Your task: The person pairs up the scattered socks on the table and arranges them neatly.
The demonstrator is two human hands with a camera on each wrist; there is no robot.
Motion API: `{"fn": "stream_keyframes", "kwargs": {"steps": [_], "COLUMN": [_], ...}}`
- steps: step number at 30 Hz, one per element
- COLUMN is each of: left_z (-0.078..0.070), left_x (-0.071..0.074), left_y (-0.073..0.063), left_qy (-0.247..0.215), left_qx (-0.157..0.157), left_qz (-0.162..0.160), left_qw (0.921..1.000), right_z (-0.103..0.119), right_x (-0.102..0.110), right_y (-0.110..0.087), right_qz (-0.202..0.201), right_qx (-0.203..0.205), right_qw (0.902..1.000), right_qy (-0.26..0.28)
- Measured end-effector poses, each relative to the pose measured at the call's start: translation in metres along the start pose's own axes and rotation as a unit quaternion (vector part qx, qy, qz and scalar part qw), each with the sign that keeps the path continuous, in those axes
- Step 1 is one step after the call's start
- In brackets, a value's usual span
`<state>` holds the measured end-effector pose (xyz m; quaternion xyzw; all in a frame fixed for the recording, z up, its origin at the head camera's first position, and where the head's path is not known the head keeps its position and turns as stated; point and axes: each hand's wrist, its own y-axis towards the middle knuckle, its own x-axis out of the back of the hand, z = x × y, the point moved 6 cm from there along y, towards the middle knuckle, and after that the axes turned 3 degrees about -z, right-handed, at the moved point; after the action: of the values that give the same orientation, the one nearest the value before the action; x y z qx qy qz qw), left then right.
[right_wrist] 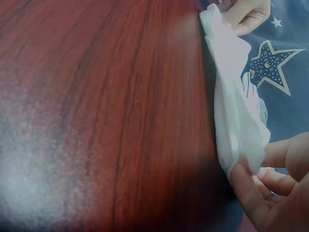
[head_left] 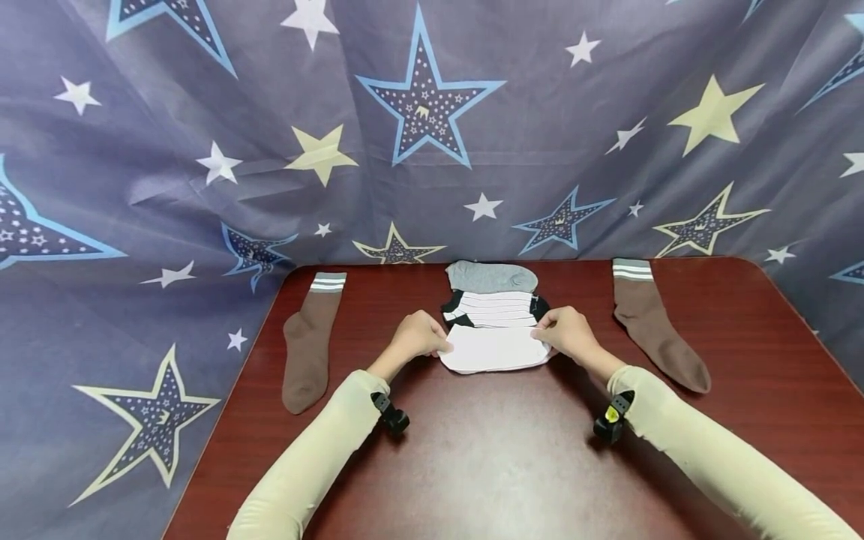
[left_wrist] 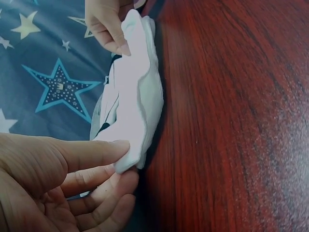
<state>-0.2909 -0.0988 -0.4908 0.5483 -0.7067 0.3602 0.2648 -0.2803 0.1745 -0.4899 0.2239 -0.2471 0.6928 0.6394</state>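
Note:
A white sock [head_left: 496, 349] lies flat across the middle of the table, in front of a white striped sock [head_left: 498, 309] with black ends. My left hand [head_left: 420, 335] pinches its left end between thumb and fingers, which the left wrist view shows up close. At the opposite end, my right hand [head_left: 568, 332] pinches the white fabric too. In both wrist views the white sock [left_wrist: 137, 92] appears as more than one layer of cloth. Behind the striped one rests a grey sock [head_left: 491, 277].
Toward the left edge lies a brown sock [head_left: 310, 345] with a grey, white-striped cuff. A matching brown sock [head_left: 658, 326] is on the right. The dark red wooden table [head_left: 466, 450] meets a star-patterned cloth [head_left: 513, 150] at its back.

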Motion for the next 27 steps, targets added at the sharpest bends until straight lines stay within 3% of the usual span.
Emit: {"fn": "stream_keyframes", "kwargs": {"steps": [8,20,27], "left_z": [-0.0017,-0.0046,-0.0057], "left_x": [-0.0007,-0.0035,-0.0052], "left_y": [0.0001,-0.0031,-0.0025], "left_qy": [0.019,0.018,0.053], "left_qx": [0.002,-0.009,-0.014], "left_qz": [-0.006,-0.001,-0.034], "left_qw": [0.9998,0.9998,0.9979], "right_z": [-0.0004,-0.0004,-0.0025], "right_x": [0.0007,0.0076,0.0059], "right_y": [-0.0009,-0.0027,-0.0039], "right_qz": [-0.010,-0.004,-0.001], "right_qx": [0.012,-0.009,-0.017], "right_qw": [0.9992,0.9972,0.9960], "right_qy": [-0.038,-0.073,-0.088]}}
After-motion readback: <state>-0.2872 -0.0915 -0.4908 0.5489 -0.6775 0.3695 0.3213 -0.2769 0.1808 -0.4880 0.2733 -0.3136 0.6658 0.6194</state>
